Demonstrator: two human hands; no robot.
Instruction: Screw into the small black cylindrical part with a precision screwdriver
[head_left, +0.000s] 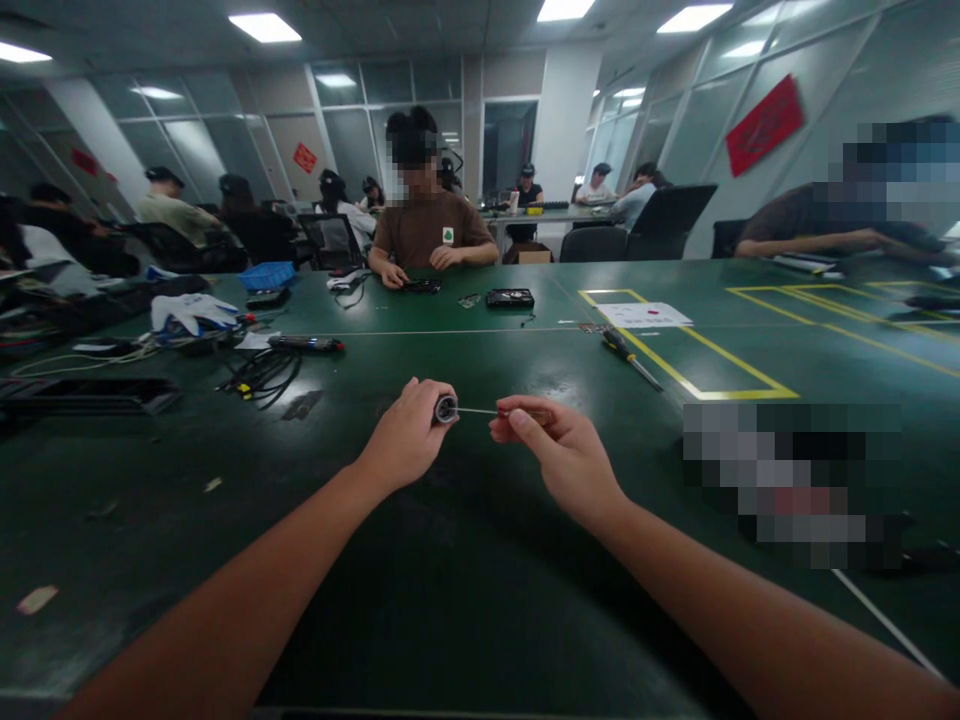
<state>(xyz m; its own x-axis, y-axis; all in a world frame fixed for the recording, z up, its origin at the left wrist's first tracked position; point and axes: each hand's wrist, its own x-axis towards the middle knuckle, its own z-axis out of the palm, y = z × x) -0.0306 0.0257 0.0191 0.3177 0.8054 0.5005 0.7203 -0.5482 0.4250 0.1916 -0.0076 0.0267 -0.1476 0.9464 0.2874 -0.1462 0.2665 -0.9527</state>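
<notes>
My left hand [409, 432] is wrapped round a dark cylindrical part [445, 408], whose round grey-rimmed end faces right; its kind I cannot make out. From the other side, my right hand [566, 450] grips a screwdriver [480, 411] by its red and amber handle. The thin metal shaft points left and meets the round end of the part; whether the tip sits inside it is too small to tell. Both hands are above the green table [450, 600].
A black-and-yellow screwdriver [631, 358] lies at the right beyond my hands, near a white paper [645, 315]. To the left are coiled black cables [266, 375], a dark tool [306, 343], white gloves [193, 313] and a blue basket [268, 276]. A co-worker [433, 235] sits opposite.
</notes>
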